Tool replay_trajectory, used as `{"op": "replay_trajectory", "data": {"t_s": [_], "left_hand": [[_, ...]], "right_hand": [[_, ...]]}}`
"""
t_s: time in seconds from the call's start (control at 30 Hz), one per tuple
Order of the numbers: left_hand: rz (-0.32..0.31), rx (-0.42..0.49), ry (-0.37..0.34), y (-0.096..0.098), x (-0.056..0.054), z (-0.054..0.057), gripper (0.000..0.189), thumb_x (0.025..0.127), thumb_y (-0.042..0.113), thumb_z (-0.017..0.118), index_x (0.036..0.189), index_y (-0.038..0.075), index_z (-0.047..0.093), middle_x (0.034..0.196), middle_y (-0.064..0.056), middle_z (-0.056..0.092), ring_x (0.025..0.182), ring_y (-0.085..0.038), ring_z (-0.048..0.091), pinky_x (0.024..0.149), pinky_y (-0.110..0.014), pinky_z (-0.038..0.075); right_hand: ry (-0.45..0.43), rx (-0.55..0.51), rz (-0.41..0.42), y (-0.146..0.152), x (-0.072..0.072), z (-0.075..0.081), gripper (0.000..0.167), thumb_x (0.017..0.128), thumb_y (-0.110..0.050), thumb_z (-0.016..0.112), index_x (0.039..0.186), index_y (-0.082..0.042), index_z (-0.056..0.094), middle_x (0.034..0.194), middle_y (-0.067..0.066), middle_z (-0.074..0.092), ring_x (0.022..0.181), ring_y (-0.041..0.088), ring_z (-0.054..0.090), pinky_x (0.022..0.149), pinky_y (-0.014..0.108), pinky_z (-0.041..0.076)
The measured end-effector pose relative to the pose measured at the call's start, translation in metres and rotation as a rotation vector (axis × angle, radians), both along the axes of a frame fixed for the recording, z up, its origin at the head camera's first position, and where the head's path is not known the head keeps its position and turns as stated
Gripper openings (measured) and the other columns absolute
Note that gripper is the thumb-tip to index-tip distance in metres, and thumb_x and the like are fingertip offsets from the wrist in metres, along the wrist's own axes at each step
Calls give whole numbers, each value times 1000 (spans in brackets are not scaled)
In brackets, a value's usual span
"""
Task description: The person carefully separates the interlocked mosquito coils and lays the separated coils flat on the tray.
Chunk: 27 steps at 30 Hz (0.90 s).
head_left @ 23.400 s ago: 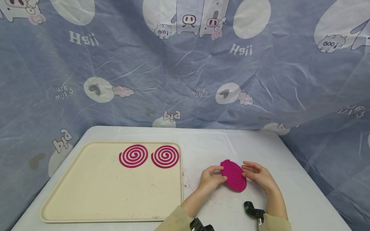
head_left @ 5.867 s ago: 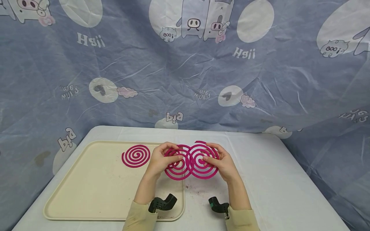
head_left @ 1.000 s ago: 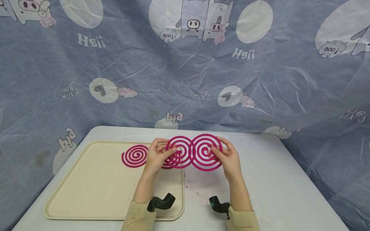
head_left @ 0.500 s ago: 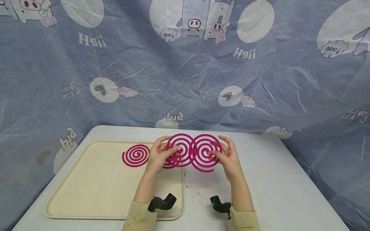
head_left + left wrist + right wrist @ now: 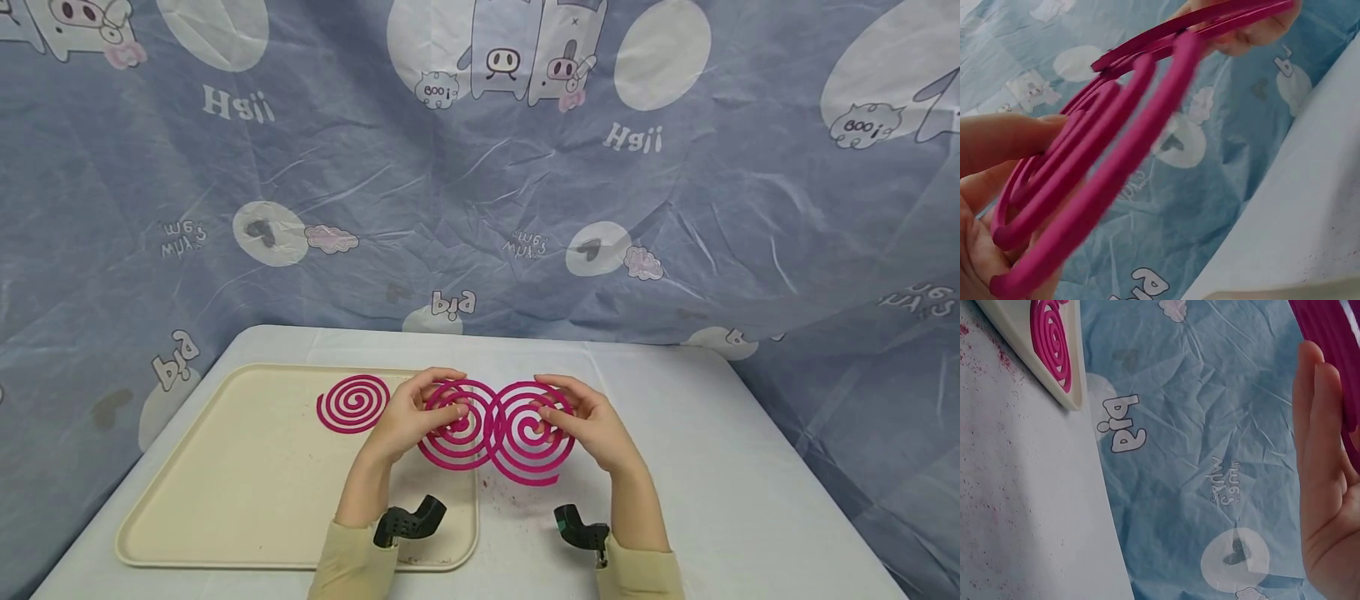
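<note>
Two magenta mosquito coils are held up side by side in the head view, their inner edges overlapping. My left hand [image 5: 399, 419] pinches the left coil [image 5: 459, 467], thumb in front near its centre and fingers behind. On the right coil [image 5: 525, 478], my right hand [image 5: 597, 427] has the same kind of pinch; that coil's loose tail hangs at the bottom. Up close, the left wrist view shows the left coil's rings [image 5: 1116, 156] tilted and spread apart. Only an edge of the right coil [image 5: 1329, 337] appears in the right wrist view.
A cream tray [image 5: 247, 568] lies on the left of the white-covered table [image 5: 697, 467]. One flat coil [image 5: 357, 402] rests in it; another coil [image 5: 1054, 337] near its corner shows in the right wrist view. Reddish crumbs dot the cloth. A blue patterned curtain hangs behind.
Since half a second ago both hands have lowered the coils, which now tilt more. Much earlier the coils were one tight disc at the right; now they are spread as two overlapping spirals.
</note>
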<state>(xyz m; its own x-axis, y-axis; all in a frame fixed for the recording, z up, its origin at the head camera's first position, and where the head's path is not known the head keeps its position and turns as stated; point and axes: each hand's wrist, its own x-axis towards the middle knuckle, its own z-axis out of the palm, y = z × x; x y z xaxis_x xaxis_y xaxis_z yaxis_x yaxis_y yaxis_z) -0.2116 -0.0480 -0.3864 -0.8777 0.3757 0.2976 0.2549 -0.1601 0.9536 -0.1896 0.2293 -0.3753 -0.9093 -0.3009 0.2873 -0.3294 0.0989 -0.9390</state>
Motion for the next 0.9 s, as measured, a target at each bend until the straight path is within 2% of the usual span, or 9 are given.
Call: {"op": "replay_trajectory", "data": {"t_s": [0.13,0.33,0.43,0.6,0.73,0.8,0.9], "left_hand": [[129,71,-30,5,0,0,41,82,2,70,120,3,54,97,-19,66,78,-20,68,71,-34,56],[315,195,-129,15,-1,2,40,82,6,72,114,7,48,100,-16,67,82,-21,69,74,-35,55],[396,243,-174,20,-2,3,37,83,7,71,109,9,44,101,-15,67,85,-20,69,77,-33,54],[514,339,-239,31,-1,4,35,86,9,68,103,9,38,104,-13,65,89,-20,68,78,-27,54],[546,400,-291,38,-1,5,34,86,9,67,100,9,37,101,-10,65,87,-17,68,62,-18,52],[512,409,-303,37,-1,5,35,87,9,66,104,9,36,101,-9,64,86,-16,68,59,-17,51],[425,364,-284,30,-2,3,43,87,8,66,116,12,35,102,-10,62,86,-16,68,69,-22,54]], "right_hand": [[-28,-70,-145,-8,-1,0,45,87,-4,65,130,-2,51,103,8,65,78,17,67,69,31,56],[-35,-248,-330,-23,-3,1,45,87,-5,65,130,-5,49,102,5,65,81,18,68,72,33,55],[-25,-340,-380,-31,-3,1,44,87,-2,64,128,-6,47,106,7,62,87,18,67,73,34,55],[-27,-474,-409,-43,-2,2,42,89,3,59,123,-9,38,111,11,54,92,19,65,75,33,55],[-44,-540,-402,-48,-2,1,43,90,7,55,120,-13,32,111,12,51,93,19,64,76,33,54],[-62,-539,-393,-48,-2,1,45,90,7,54,121,-14,30,112,11,50,92,18,64,77,32,54],[-85,-462,-370,-42,-3,2,48,89,8,54,124,-13,29,115,12,50,91,17,65,77,31,54]]}}
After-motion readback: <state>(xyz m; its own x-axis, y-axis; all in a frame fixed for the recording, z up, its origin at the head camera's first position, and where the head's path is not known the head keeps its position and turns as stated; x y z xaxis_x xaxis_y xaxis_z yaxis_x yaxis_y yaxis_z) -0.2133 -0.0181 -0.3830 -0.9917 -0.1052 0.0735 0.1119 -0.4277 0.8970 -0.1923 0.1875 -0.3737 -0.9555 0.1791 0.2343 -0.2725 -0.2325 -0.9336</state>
